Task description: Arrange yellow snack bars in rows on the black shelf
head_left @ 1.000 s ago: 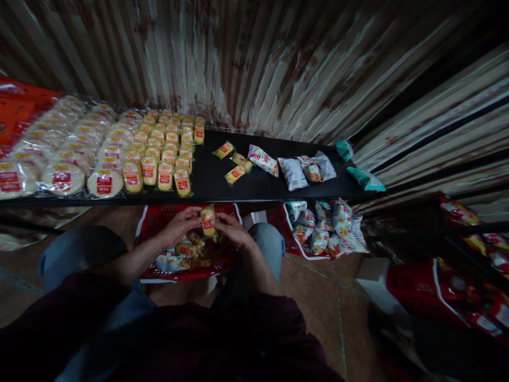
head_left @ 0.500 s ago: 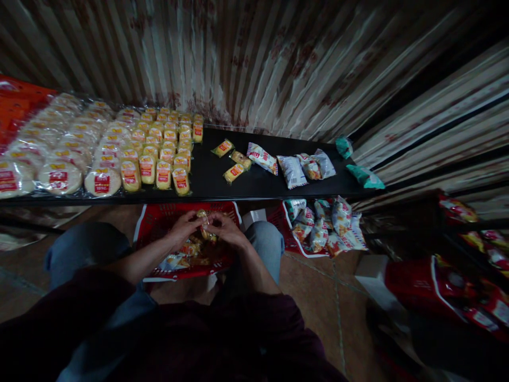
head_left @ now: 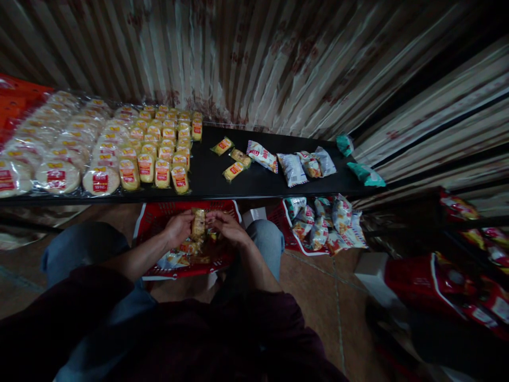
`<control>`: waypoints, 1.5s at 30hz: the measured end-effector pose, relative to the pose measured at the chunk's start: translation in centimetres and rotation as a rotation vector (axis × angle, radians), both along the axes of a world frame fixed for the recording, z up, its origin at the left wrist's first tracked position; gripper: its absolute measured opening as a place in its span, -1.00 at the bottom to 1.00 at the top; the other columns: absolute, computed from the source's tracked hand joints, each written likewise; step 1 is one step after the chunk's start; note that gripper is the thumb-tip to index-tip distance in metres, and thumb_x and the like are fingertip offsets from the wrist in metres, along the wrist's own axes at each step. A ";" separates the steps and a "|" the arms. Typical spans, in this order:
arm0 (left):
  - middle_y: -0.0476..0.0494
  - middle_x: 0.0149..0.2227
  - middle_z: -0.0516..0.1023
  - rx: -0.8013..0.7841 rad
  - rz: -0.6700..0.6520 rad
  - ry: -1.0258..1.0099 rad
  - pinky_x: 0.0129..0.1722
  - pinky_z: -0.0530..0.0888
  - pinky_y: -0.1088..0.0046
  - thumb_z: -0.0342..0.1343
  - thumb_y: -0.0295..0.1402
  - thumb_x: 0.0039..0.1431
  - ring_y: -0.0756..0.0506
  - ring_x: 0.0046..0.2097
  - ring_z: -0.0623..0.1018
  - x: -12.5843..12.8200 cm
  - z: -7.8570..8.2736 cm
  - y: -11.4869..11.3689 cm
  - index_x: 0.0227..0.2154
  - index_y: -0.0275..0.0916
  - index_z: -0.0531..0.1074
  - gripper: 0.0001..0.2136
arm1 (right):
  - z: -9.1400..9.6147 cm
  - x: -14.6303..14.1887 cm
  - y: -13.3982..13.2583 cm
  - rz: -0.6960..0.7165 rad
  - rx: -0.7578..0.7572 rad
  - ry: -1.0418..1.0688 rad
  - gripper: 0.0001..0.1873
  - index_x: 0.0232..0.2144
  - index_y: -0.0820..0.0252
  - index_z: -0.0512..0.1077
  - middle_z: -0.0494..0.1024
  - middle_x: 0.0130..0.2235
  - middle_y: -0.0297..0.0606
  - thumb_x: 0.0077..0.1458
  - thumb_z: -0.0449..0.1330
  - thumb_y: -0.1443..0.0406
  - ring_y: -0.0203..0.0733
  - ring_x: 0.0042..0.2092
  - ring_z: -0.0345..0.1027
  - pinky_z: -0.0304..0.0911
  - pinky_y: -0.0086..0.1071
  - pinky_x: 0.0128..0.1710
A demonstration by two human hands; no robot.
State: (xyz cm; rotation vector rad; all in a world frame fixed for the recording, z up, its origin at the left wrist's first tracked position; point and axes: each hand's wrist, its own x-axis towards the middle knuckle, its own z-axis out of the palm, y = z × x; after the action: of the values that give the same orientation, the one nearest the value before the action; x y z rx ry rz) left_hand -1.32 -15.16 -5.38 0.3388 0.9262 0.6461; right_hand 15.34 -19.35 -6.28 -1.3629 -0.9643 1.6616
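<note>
Dark maroon top (head_left: 191, 334), loose sleeves (head_left: 274, 318); faded blue jeans (head_left: 85, 249).

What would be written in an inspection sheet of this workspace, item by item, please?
Surface: black shelf, with packages in rows at left.
Job's things: small wrapped package, seen over the red basket.
Clutter: yellow packets, white packets and green packets, loose on the shelf.
Hands: left hand grips the package; right hand at its other side, contact unclear.
Cables: nothing seen.
Surroundings: curtain behind; second basket with packets at right.
</note>
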 end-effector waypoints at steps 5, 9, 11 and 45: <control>-0.22 -0.33 0.57 -0.044 0.009 -0.002 -0.33 0.50 0.34 -0.03 -0.59 0.04 -0.11 -0.34 0.58 0.1 0.1 0.0 -0.34 -0.33 0.38 -0.85 | 0.2 -0.2 0.0 -0.008 0.001 0.043 -0.75 -0.31 0.18 0.40 0.53 -0.32 -0.31 -0.06 0.25 0.19 -0.31 -0.35 0.40 0.26 -0.43 -0.35; -0.23 -0.35 0.59 -0.047 -0.020 0.033 -0.35 0.49 0.35 -0.04 -0.55 0.09 -0.12 -0.34 0.58 0.1 -0.3 0.0 -0.27 -0.36 0.42 -0.82 | 0.5 -0.2 0.1 -0.056 0.015 0.043 -0.76 -0.29 0.19 0.40 0.53 -0.31 -0.29 -0.04 0.23 0.20 -0.31 -0.34 0.41 0.23 -0.45 -0.36; -0.23 -0.36 0.59 -0.043 -0.055 0.047 -0.38 0.48 0.37 -0.03 -0.52 0.10 -0.12 -0.36 0.58 0.1 -0.5 -0.1 -0.24 -0.37 0.43 -0.80 | 0.8 -0.2 0.1 -0.078 0.020 0.047 -0.75 -0.27 0.19 0.40 0.53 -0.31 -0.27 -0.03 0.22 0.20 -0.31 -0.34 0.41 0.22 -0.45 -0.37; -0.19 -0.51 0.53 -0.096 -0.100 0.111 -0.49 0.42 0.46 0.07 -0.43 0.05 -0.06 -0.50 0.51 -0.2 -2.1 0.1 -0.45 -0.35 0.44 -0.90 | -0.7 -0.1 0.2 0.037 0.099 -0.346 -0.65 -0.30 0.16 0.45 0.50 -0.28 -0.31 -0.07 0.23 0.04 -0.25 -0.25 0.36 0.25 -0.37 -0.20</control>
State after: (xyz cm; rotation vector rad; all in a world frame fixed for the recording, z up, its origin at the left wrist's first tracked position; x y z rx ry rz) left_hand -1.48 -15.05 -7.45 0.3361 1.0363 0.4927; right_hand 15.23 -19.19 -6.98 -1.6034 -1.2576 1.4089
